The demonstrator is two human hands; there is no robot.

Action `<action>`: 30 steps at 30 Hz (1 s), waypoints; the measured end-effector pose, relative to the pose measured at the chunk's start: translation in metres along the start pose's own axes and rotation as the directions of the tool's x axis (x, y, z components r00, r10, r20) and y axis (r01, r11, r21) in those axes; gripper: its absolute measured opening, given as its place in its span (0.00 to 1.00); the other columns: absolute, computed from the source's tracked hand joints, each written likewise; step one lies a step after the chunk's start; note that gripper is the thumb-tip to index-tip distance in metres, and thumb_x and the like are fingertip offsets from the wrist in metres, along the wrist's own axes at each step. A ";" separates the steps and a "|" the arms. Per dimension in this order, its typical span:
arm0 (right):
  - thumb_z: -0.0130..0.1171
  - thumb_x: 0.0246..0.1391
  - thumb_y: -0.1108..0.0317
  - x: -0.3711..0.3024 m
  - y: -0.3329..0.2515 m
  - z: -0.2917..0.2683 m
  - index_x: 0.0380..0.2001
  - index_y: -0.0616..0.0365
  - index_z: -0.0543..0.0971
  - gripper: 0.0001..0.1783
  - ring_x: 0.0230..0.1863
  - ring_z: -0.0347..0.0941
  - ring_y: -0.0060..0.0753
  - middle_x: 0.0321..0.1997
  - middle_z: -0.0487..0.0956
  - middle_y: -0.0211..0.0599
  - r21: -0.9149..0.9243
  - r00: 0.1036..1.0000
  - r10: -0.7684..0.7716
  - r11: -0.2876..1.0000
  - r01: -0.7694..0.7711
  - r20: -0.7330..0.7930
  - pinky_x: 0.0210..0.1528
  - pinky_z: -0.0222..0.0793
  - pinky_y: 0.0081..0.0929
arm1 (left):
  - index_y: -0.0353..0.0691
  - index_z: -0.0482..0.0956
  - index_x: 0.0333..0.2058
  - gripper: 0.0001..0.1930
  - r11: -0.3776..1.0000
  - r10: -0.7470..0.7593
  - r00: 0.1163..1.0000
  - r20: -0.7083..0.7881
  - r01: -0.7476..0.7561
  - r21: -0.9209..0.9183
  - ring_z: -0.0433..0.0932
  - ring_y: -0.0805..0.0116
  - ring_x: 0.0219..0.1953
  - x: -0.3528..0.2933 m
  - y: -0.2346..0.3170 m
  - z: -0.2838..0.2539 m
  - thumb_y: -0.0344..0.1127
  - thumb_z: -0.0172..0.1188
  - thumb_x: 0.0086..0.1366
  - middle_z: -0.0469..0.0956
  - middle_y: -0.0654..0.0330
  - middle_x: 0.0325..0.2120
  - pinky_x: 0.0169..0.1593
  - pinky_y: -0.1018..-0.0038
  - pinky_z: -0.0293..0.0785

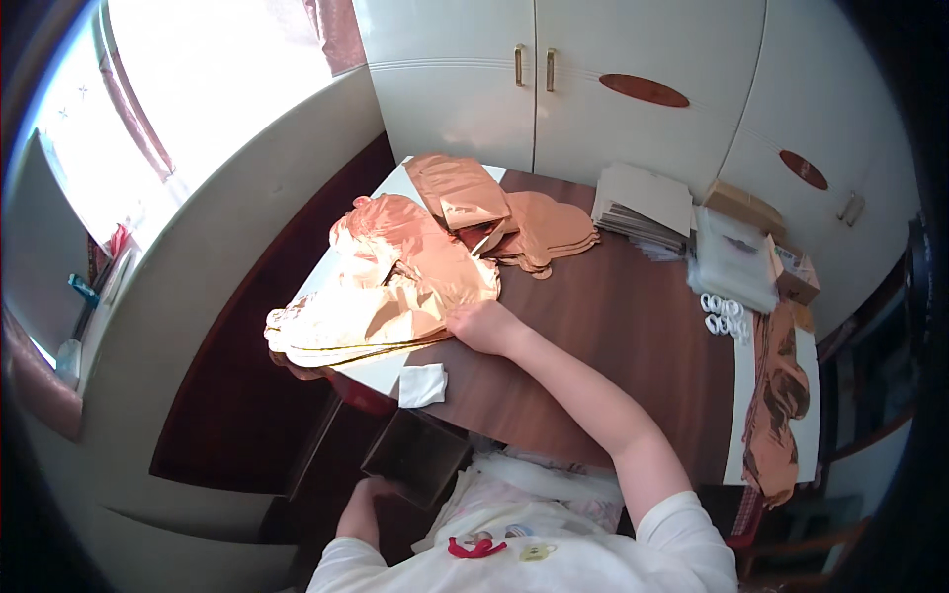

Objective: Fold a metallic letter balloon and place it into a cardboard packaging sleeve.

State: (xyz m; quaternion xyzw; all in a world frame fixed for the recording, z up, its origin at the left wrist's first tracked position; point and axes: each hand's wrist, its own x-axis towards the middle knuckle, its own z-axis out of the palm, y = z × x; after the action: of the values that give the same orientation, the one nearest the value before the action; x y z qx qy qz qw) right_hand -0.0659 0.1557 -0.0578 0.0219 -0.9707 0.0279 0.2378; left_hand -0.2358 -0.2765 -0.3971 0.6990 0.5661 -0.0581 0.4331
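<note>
A pile of flat rose-gold foil balloons (435, 262) lies over the table's left end, its lower edges overhanging. Sunlight washes out part of the foil. My right hand (481, 326) is closed at the near right edge of this pile, fingers curled against the foil; its fingertips are hidden. Down below the table edge, my left hand (379, 487) is beside a dark open-looking box (417, 457); its fingers are blurred, so I cannot tell what they hold. A folded white cloth or tissue (423, 385) rests on the near edge, between the two hands.
More folded foil sheets (549, 229) lie behind the pile. Along the back right are stacked cards (645, 206), a clear plastic case (733, 259), cardboard boxes (746, 208) and white rings (725, 314). Long crumpled foil (776, 405) drapes over the table's right end. White cupboards (652, 59) stand behind.
</note>
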 end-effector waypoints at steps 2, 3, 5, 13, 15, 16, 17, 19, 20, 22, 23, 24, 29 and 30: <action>0.52 0.47 0.69 -0.020 0.014 -0.013 0.26 0.57 0.78 0.06 0.34 0.79 0.40 0.28 0.80 0.38 -0.080 0.953 0.188 0.982 -0.173 0.238 0.35 0.75 0.36 | 0.45 0.73 0.54 0.33 -0.336 -0.665 0.582 0.467 0.325 -0.884 0.66 0.57 0.58 0.030 0.043 -0.082 0.66 0.45 0.62 0.70 0.55 0.56 0.62 0.63 0.60; 0.52 0.47 0.69 -0.008 0.010 -0.018 0.26 0.57 0.78 0.06 0.34 0.79 0.40 0.28 0.80 0.38 -0.058 0.961 0.163 0.986 -0.154 0.224 0.35 0.75 0.36 | 0.35 0.80 0.38 0.29 -0.043 -0.737 0.559 0.380 0.523 -0.852 0.77 0.50 0.44 0.013 0.050 -0.088 0.60 0.52 0.60 0.80 0.47 0.37 0.51 0.62 0.71; 0.55 0.46 0.63 0.000 0.010 -0.016 0.26 0.52 0.79 0.07 0.29 0.79 0.41 0.24 0.79 0.37 -0.033 0.938 0.249 0.968 -0.248 0.241 0.30 0.74 0.39 | 0.37 0.81 0.39 0.30 0.841 -0.529 0.848 -0.019 0.522 -0.143 0.78 0.51 0.43 -0.009 0.068 -0.110 0.61 0.52 0.60 0.80 0.49 0.38 0.49 0.64 0.73; 0.61 0.47 0.49 0.008 0.015 -0.043 0.29 0.44 0.83 0.14 0.31 0.78 0.34 0.26 0.81 0.30 0.198 0.801 0.528 0.785 -0.587 0.282 0.33 0.72 0.33 | 0.33 0.77 0.28 0.06 0.832 -0.355 0.498 -0.791 -0.217 -0.510 0.71 0.80 0.24 -0.078 0.227 -0.327 0.30 0.59 0.60 0.75 0.65 0.19 0.29 0.79 0.70; 0.61 0.47 0.50 0.004 0.016 -0.040 0.28 0.45 0.83 0.13 0.31 0.78 0.34 0.26 0.81 0.30 0.197 0.838 0.505 0.817 -0.541 0.208 0.33 0.72 0.33 | 0.35 0.77 0.33 0.08 0.987 -0.145 0.332 -0.932 -0.016 -0.159 0.75 0.68 0.32 -0.057 0.254 -0.374 0.29 0.63 0.54 0.77 0.60 0.29 0.35 0.73 0.72; 0.61 0.47 0.51 0.003 0.017 -0.039 0.27 0.46 0.83 0.12 0.31 0.78 0.34 0.27 0.81 0.30 0.188 0.868 0.479 0.848 -0.495 0.128 0.34 0.72 0.33 | 0.37 0.77 0.36 0.12 0.990 0.052 0.248 -0.967 0.114 0.082 0.76 0.63 0.36 -0.040 0.266 -0.395 0.30 0.65 0.52 0.77 0.58 0.33 0.39 0.69 0.72; 0.61 0.46 0.54 0.002 0.016 -0.035 0.27 0.47 0.82 0.11 0.32 0.78 0.34 0.27 0.81 0.30 0.167 0.906 0.422 0.896 -0.411 -0.032 0.35 0.72 0.32 | 0.39 0.77 0.37 0.15 0.960 0.171 0.217 -0.961 0.181 0.212 0.74 0.61 0.41 -0.022 0.275 -0.411 0.32 0.66 0.49 0.76 0.58 0.37 0.43 0.66 0.70; 0.64 0.43 0.60 0.006 0.005 -0.034 0.33 0.50 0.80 0.12 0.43 0.74 0.34 0.37 0.79 0.30 0.110 0.928 0.331 0.942 -0.316 -0.172 0.46 0.69 0.32 | 0.41 0.77 0.39 0.17 0.888 0.306 0.248 -0.919 0.275 0.370 0.72 0.58 0.45 -0.002 0.269 -0.429 0.34 0.66 0.48 0.75 0.59 0.40 0.48 0.62 0.67; 0.64 0.43 0.62 0.007 -0.003 -0.037 0.40 0.51 0.76 0.18 0.48 0.71 0.35 0.43 0.76 0.32 0.084 0.910 0.273 0.962 -0.259 -0.313 0.50 0.65 0.35 | 0.42 0.77 0.39 0.17 0.865 0.319 0.304 -0.898 0.294 0.407 0.72 0.57 0.46 0.006 0.259 -0.432 0.34 0.65 0.49 0.75 0.60 0.40 0.50 0.61 0.66; 0.66 0.42 0.63 -0.004 -0.008 -0.037 0.52 0.51 0.65 0.33 0.59 0.60 0.41 0.57 0.64 0.36 0.056 0.853 0.253 0.965 -0.256 -0.457 0.59 0.57 0.42 | 0.42 0.79 0.33 0.10 0.876 0.194 0.405 -0.894 0.339 0.344 0.74 0.59 0.42 0.016 0.243 -0.441 0.33 0.64 0.49 0.78 0.59 0.35 0.48 0.62 0.67; 0.67 0.42 0.62 -0.013 -0.007 -0.034 0.53 0.51 0.63 0.35 0.59 0.59 0.44 0.58 0.62 0.39 0.124 0.821 0.303 0.952 -0.279 -0.484 0.60 0.56 0.43 | 0.42 0.79 0.30 0.08 0.892 0.134 0.395 -0.909 0.351 0.284 0.75 0.59 0.40 0.019 0.241 -0.444 0.32 0.64 0.49 0.78 0.59 0.33 0.47 0.62 0.67; 0.67 0.41 0.62 -0.022 -0.006 -0.031 0.55 0.51 0.62 0.37 0.60 0.58 0.46 0.59 0.61 0.41 0.192 0.786 0.353 0.935 -0.297 -0.507 0.60 0.55 0.43 | 0.40 0.80 0.28 0.05 0.926 0.170 0.299 -0.939 0.279 0.256 0.77 0.59 0.36 0.020 0.230 -0.448 0.31 0.63 0.50 0.79 0.57 0.27 0.43 0.65 0.70; 0.56 0.52 0.54 -0.050 0.006 -0.012 0.50 0.51 0.71 0.24 0.63 0.57 0.44 0.60 0.64 0.40 -0.002 0.879 0.435 0.896 -0.444 -0.195 0.64 0.50 0.47 | 0.33 0.79 0.31 0.06 0.995 -0.091 -0.070 -0.993 -0.045 -0.088 0.79 0.67 0.28 -0.001 0.193 -0.478 0.29 0.57 0.57 0.79 0.54 0.23 0.33 0.73 0.73; 0.55 0.52 0.53 -0.051 0.008 -0.011 0.50 0.50 0.72 0.23 0.63 0.58 0.41 0.59 0.66 0.38 0.038 0.877 0.469 0.883 -0.468 -0.103 0.64 0.50 0.48 | 0.33 0.79 0.31 0.06 0.996 -0.090 -0.077 -0.993 -0.006 -0.089 0.78 0.73 0.28 -0.009 0.177 -0.489 0.29 0.56 0.58 0.79 0.57 0.22 0.33 0.76 0.72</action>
State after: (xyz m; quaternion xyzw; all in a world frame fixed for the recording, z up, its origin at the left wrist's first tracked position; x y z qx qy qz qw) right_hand -0.0157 0.1657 -0.0722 -0.2135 -0.9325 0.0914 0.2767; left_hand -0.2902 0.0475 0.0060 0.4853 0.7251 0.4783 -0.1001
